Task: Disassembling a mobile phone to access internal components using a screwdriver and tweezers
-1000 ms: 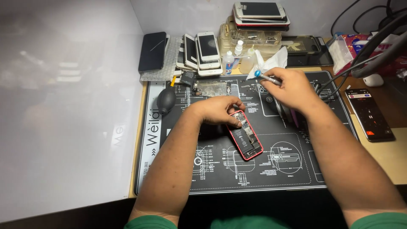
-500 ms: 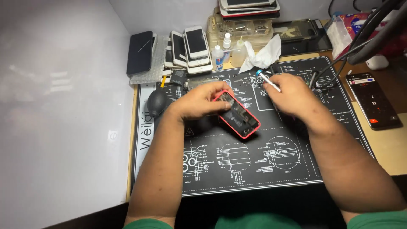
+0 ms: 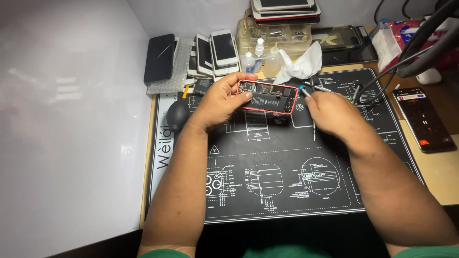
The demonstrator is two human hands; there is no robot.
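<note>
My left hand (image 3: 221,99) holds an opened phone with a red frame (image 3: 267,97), lifted off the black repair mat (image 3: 267,181) and turned sideways so its battery and inner parts face me. My right hand (image 3: 330,111) sits just right of the phone and grips a small screwdriver with a blue collar (image 3: 303,91), its tip close to the phone's right end. A pair of metal tweezers (image 3: 319,88) lies on the mat just beyond that hand.
Several phones (image 3: 210,52) stand in a row at the back left, with a black air blower (image 3: 177,114) on the mat's left. Small bottles (image 3: 260,58), a crumpled tissue (image 3: 302,64) and a parts box sit behind. A lit phone (image 3: 423,119) lies at right.
My left hand lifted the red-framed phone off the mat and turned it from upright to sideways, moving it farther away. My right hand followed with the screwdriver.
</note>
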